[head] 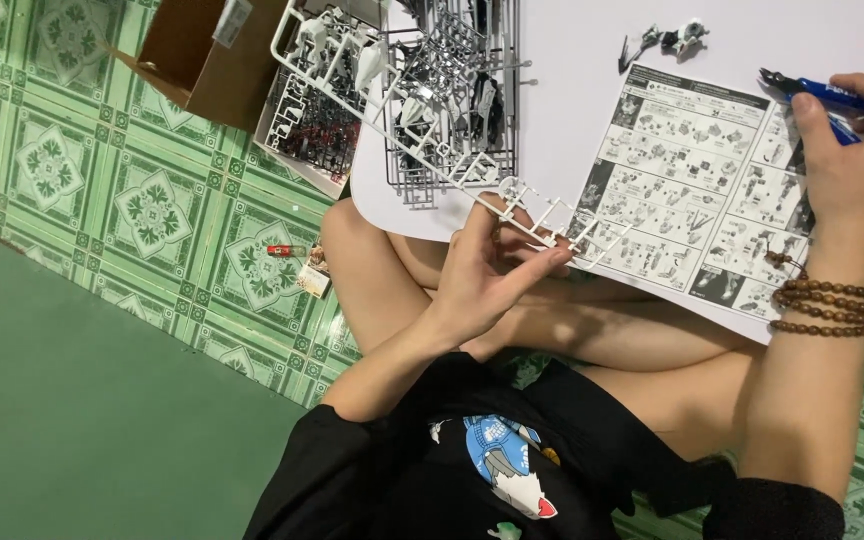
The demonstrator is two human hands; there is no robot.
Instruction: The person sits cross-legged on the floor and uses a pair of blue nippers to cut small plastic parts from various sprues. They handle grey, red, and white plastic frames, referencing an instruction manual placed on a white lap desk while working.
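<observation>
Left hand point(492, 265) pinches white sprue point(552, 225); right hand point(852, 140) grips blue nippers point(820, 95).

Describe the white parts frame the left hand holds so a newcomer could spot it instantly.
Start at the white table and find the printed instruction sheet on it. At the sheet's lower left corner, the left hand pinches a long white plastic parts frame that slants up toward the cardboard box. Unlike the grey frames piled beneath it, it is white and held in a hand.

Stacked part frames point(442, 100) crowd the table's point(572, 60) left; its middle lies bare.
</observation>
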